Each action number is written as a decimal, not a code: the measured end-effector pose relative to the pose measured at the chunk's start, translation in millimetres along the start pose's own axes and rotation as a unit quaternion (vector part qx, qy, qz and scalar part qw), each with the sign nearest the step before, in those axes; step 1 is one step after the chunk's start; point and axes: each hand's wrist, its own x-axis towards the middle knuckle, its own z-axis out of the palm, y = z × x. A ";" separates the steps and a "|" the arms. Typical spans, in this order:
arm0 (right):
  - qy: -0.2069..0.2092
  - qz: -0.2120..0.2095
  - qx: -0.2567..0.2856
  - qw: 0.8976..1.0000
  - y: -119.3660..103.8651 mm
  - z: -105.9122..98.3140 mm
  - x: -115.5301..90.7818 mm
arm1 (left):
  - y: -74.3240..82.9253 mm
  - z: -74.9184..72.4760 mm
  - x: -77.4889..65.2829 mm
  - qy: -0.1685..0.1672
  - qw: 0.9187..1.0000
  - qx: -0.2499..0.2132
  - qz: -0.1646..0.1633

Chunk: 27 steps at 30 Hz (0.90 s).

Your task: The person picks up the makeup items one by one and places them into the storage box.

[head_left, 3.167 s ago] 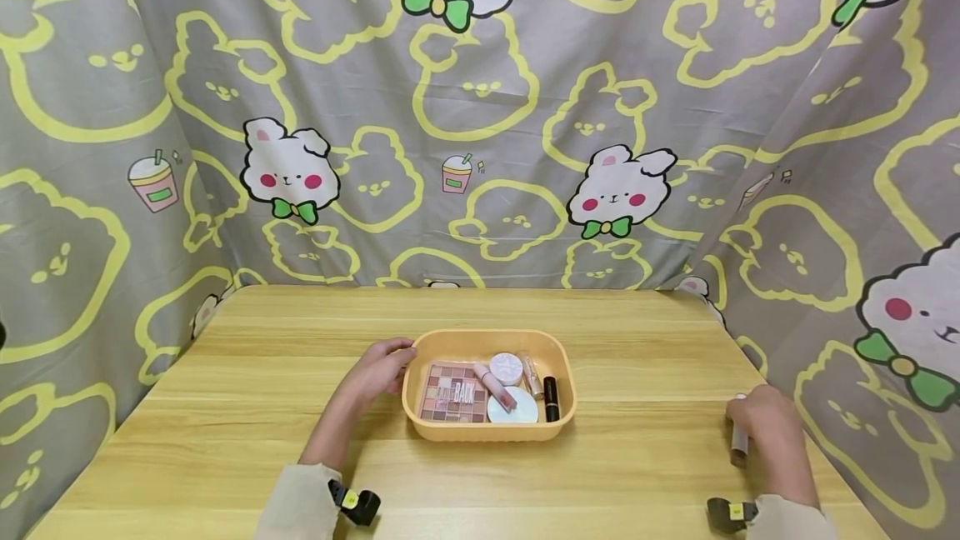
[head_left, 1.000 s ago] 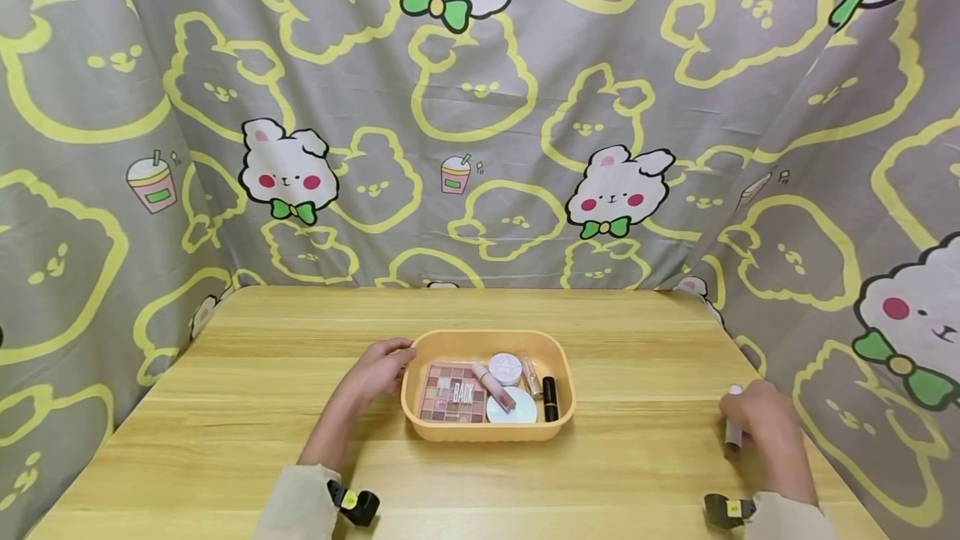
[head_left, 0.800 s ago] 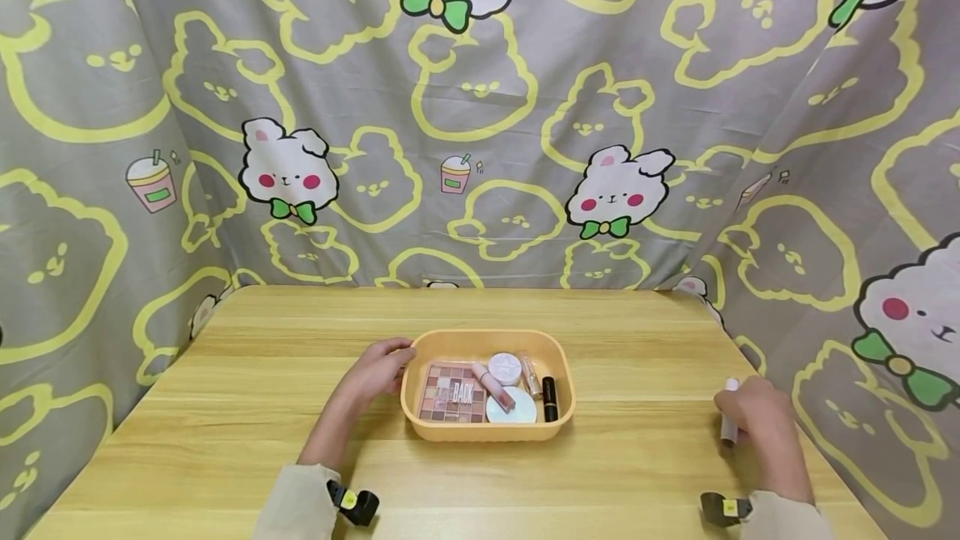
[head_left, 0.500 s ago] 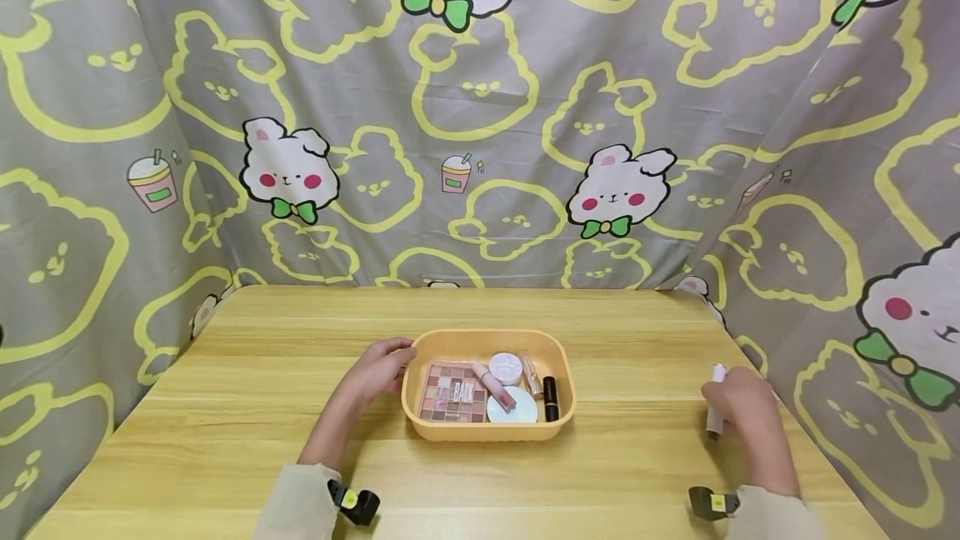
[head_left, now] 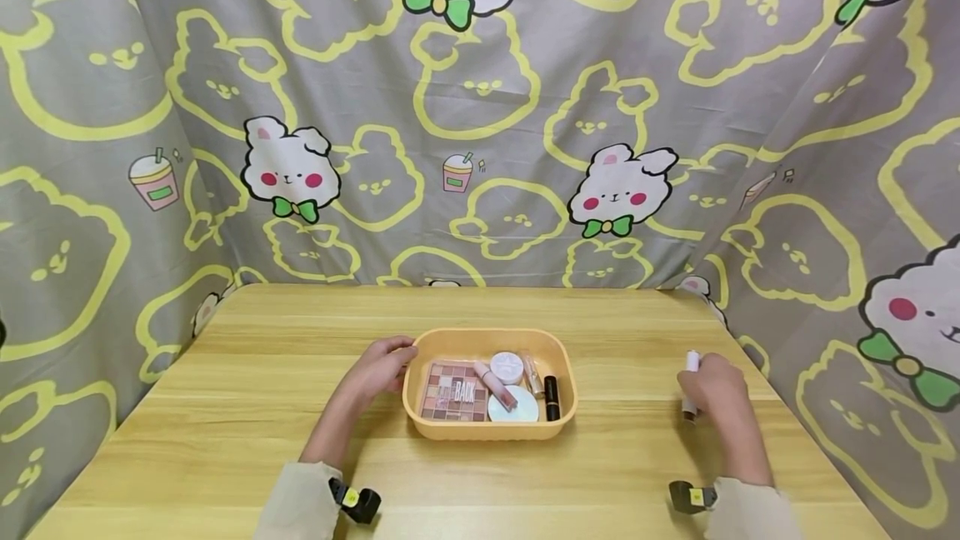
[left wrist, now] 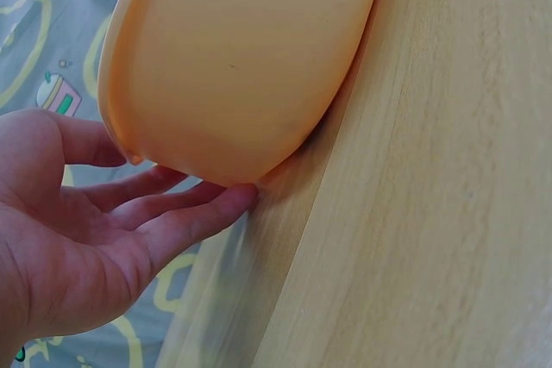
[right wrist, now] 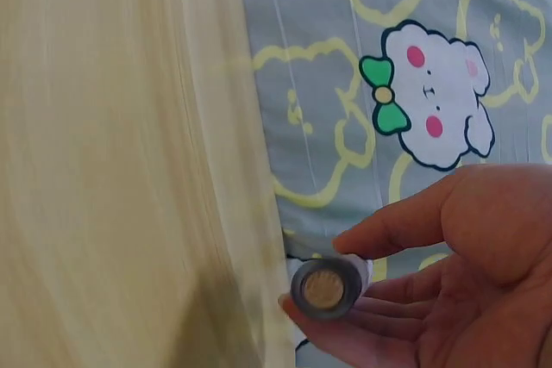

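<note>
An orange plastic basket (head_left: pixel 490 432) stands on the table with makeup in it. My left hand (head_left: pixel 378 369) touches the outside of its left end, fingertips against the wall just under the rim in the left wrist view. On the right, my right hand (head_left: pixel 716 386) pinches a slim white cosmetic tube (head_left: pixel 692 362) between thumb and fingers, above the tabletop. Its round end (right wrist: pixel 325 289) has a dark ring and a beige centre; the hand covers much of its body.
In the basket are an eyeshadow palette (head_left: pixel 453 394), a pinkish tube (head_left: pixel 491 384), a white round compact (head_left: pixel 507 367), a pale round disc (head_left: pixel 513 407), a clear tube (head_left: pixel 532 376) and a black tube (head_left: pixel 552 398). A patterned curtain (head_left: pixel 480 215) encloses the wooden table (head_left: pixel 525 490).
My right hand has moved left and farther from me, off the right side of the table, bringing the cosmetic tube along. The left hand and the basket stay put.
</note>
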 end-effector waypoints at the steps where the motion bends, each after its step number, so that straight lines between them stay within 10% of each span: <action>1: 0.003 -0.003 0.004 1.000 -3.3 0.9 -0.4 | -0.4 0.2 0.4 0.001 1.000 -0.001 0.000; 27: 0.047 -0.078 0.094 0.991 -98.3 35.2 -13.1 | -1.5 0.6 2.1 0.008 1.000 -0.005 -0.003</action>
